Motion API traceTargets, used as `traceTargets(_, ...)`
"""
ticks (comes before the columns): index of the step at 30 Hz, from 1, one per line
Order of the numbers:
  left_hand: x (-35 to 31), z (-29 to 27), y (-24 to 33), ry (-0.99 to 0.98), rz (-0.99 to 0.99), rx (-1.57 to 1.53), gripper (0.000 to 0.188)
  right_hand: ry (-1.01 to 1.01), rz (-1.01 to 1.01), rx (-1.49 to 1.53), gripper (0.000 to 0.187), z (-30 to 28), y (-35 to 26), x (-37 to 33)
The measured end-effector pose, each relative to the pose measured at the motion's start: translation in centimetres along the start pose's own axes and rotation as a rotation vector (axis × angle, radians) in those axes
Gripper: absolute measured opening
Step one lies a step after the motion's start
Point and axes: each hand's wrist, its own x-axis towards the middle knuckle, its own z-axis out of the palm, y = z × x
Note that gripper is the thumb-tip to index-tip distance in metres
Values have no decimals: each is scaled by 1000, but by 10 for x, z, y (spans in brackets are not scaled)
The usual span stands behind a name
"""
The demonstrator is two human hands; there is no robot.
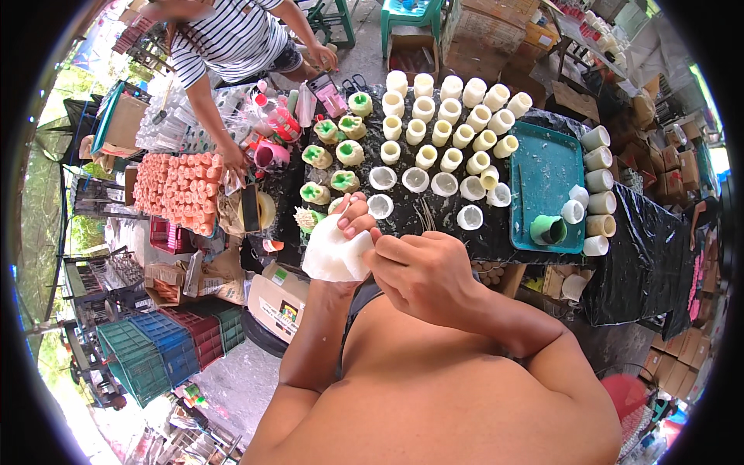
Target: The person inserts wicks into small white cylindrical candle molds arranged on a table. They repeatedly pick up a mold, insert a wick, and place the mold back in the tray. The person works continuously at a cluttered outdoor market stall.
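Black plastic sheeting [632, 267] is covering the worktable and hanging down to the right of the teal tray [549, 174], the landmark in this single head view. Inside the tray, a green cup [549, 230] and small white cups [573, 211] are lying. Pale cups [442, 133] are standing in rows left of the tray, and more whitish cups [600, 181] are lining its right side. Nearer the person and left of the tray, the left hand [353, 215] is gripping a white, translucent piece [337, 252], while the right hand [418, 271] is curling its fingers beside that piece's edge; whether it is pinching anything, I cannot tell. Farther left of the tray, green-topped pieces [349, 153] are standing, and beyond them a co-worker's hand [235, 159] is reaching beside orange pieces [178, 186]. Well left of the tray, a cardboard carton [271, 304] is showing printed lettering and a small green label.
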Motion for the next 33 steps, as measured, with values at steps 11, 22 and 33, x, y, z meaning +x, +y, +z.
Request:
traceTargets(11,1,5,5,-42,-30,-149,35,138,26,80,16,-15,6,0)
traceTargets(22,2,-2,-13,-67,-29,-180,37,96,22,141,20,7,5,-2)
traceTargets(33,-3,12,-15,299,365,445,24,-106,189,269,86,-11,11,-3)
